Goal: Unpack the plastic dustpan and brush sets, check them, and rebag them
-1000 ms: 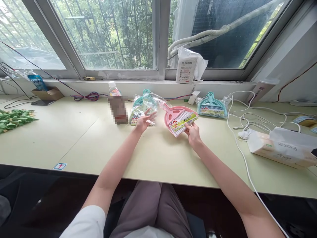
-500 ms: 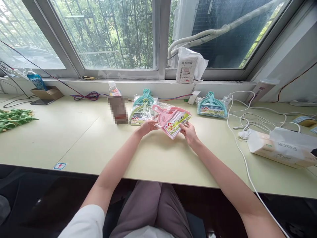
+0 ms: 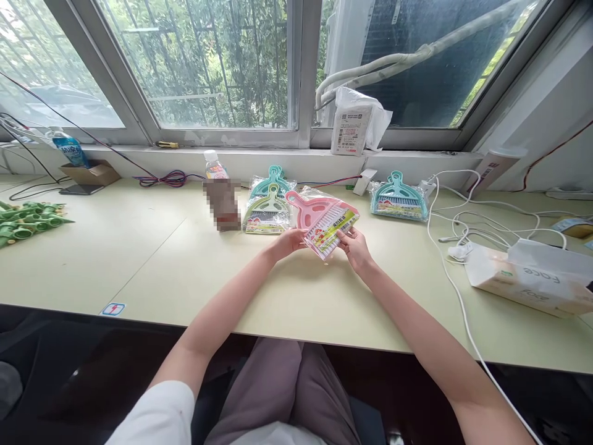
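A pink dustpan and brush set [image 3: 319,219], wrapped in clear plastic with a printed label, is held tilted above the desk between both hands. My left hand [image 3: 293,242] grips its lower left edge, fingers partly hidden behind it. My right hand [image 3: 353,246] pinches the lower right edge by the label, thumb on the front. Just left of it, a packaged green dustpan set [image 3: 269,213] lies in front of a teal one [image 3: 262,185]. Farther right, another packaged teal dustpan set [image 3: 399,201] lies near the wall.
A tissue pack [image 3: 528,275] and tangled white cables [image 3: 482,225] occupy the desk's right side. Behind the green set stands a capped bottle [image 3: 215,165] beside a blurred-out patch. Green tubular pieces [image 3: 28,222] lie far left. A white-wrapped box [image 3: 354,127] sits on the sill.
My left hand has shifted right and slightly down along the pink set, from near its handle side to the lower left edge. My right hand keeps its hold.
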The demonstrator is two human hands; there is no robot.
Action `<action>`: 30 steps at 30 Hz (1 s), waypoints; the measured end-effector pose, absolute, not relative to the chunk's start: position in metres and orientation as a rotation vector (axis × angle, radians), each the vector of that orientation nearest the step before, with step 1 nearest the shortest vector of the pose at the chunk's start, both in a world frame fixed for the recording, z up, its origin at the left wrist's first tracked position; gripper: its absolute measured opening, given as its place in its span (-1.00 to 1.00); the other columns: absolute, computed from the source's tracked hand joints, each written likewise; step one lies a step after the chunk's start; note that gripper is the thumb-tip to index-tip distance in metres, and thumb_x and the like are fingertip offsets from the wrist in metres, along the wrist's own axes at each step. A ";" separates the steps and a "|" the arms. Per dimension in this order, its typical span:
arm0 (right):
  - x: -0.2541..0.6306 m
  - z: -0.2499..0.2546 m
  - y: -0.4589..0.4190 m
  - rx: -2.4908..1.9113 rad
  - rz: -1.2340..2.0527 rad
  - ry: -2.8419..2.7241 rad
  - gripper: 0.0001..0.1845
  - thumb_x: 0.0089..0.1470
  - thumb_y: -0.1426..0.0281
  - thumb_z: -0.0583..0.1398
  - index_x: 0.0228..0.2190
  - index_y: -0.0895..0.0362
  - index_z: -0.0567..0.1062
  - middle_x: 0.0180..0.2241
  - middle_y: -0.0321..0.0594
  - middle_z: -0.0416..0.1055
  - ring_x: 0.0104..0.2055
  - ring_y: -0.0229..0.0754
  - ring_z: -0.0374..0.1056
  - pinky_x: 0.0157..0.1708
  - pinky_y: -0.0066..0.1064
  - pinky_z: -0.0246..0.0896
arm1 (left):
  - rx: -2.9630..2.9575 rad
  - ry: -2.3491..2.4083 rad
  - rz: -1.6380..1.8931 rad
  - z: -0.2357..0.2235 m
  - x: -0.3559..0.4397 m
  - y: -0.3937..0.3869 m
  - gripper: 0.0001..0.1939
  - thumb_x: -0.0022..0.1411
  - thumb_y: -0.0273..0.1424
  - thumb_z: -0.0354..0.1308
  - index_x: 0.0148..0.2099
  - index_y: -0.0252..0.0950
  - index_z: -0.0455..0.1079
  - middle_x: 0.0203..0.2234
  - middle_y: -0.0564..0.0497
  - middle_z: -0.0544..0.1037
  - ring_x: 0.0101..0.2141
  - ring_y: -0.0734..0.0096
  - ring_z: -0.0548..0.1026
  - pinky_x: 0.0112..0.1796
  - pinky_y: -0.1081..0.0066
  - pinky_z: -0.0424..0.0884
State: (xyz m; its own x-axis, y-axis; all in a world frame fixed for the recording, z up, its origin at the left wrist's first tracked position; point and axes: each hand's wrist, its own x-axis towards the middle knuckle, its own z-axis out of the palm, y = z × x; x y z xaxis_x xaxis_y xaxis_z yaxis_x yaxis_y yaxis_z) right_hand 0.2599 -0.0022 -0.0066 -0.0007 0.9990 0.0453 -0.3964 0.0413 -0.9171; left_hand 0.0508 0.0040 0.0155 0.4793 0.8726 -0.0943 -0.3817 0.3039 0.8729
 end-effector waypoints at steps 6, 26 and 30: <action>0.257 -0.010 -0.003 -0.875 1.309 -0.882 -0.60 -0.20 0.32 0.39 -0.27 0.10 0.44 -0.24 -0.25 0.51 -0.22 -0.19 0.47 -0.13 -0.28 0.46 | 0.916 0.625 0.920 0.006 0.068 0.002 -0.69 0.17 -0.42 0.13 -0.04 -0.43 0.43 -0.22 -0.12 0.60 -0.27 0.34 0.55 -0.16 0.38 0.42; 0.262 -0.014 0.002 -0.856 1.295 -0.850 -0.64 -0.18 0.37 0.36 -0.27 0.09 0.43 -0.22 -0.26 0.50 -0.21 -0.21 0.47 -0.14 -0.31 0.45 | 1.044 0.630 0.884 -0.004 0.077 -0.004 -0.55 0.14 -0.40 0.23 0.09 -0.32 0.33 -0.02 -0.18 0.51 -0.12 0.23 0.53 -0.02 0.10 0.41; 0.260 -0.013 0.001 -0.873 1.297 -0.839 -0.69 -0.15 0.39 0.33 -0.29 0.09 0.43 -0.22 -0.27 0.51 -0.23 -0.23 0.47 -0.18 -0.35 0.46 | 1.074 0.624 0.869 -0.005 0.075 -0.004 -0.54 0.12 -0.39 0.25 0.08 -0.32 0.33 -0.02 -0.19 0.51 -0.13 0.22 0.54 -0.02 0.10 0.41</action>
